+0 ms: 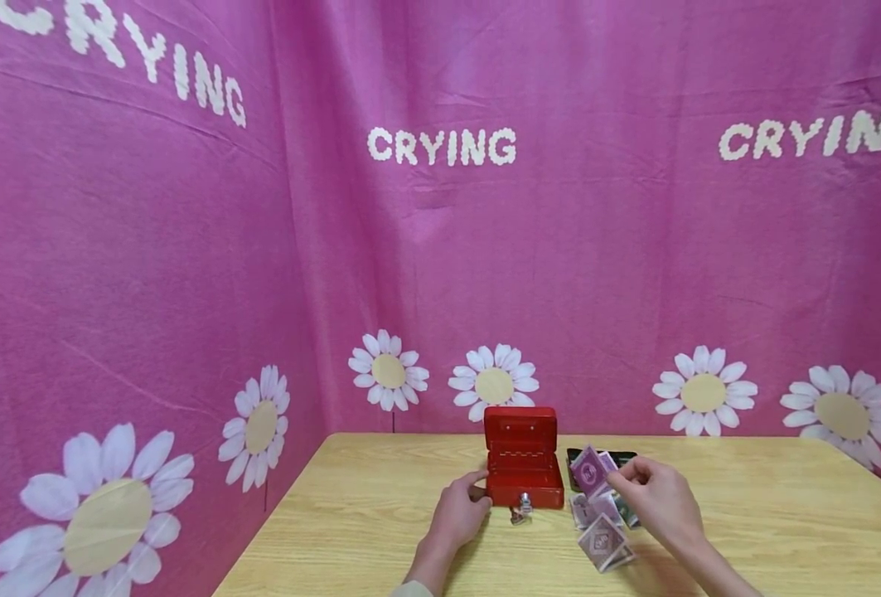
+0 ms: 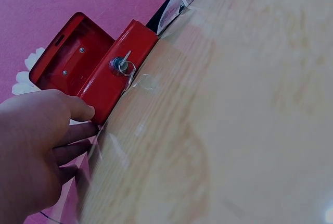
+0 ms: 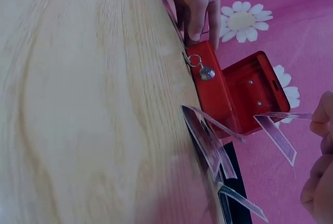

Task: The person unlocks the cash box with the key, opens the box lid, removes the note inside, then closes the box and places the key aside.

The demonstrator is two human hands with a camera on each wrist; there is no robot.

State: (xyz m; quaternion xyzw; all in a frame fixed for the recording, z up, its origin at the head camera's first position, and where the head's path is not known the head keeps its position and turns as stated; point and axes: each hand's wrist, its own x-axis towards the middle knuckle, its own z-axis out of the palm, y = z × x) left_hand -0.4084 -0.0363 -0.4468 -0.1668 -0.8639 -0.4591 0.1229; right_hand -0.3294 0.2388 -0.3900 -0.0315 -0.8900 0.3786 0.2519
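A small red cash box (image 1: 544, 499) stands on the table with its lid (image 1: 520, 423) raised. Keys on a ring (image 2: 124, 65) hang from the lock at its front. My left hand (image 1: 458, 510) rests at the box's left side, thumb and fairly straight fingers touching the front corner (image 2: 96, 110). To the right of the box, my right hand (image 1: 664, 502) pinches a folded purple banknote (image 1: 591, 471) between thumb and forefinger, above the table. Several creased banknotes (image 1: 602, 541) lie below it, some standing up on their folds (image 3: 208, 140).
Behind the banknotes lies a flat black item (image 1: 625, 456), partly hidden by them and my right hand. The wooden table (image 1: 365, 497) meets a pink cloth backdrop (image 1: 559, 274) with printed daisies at the back and left.
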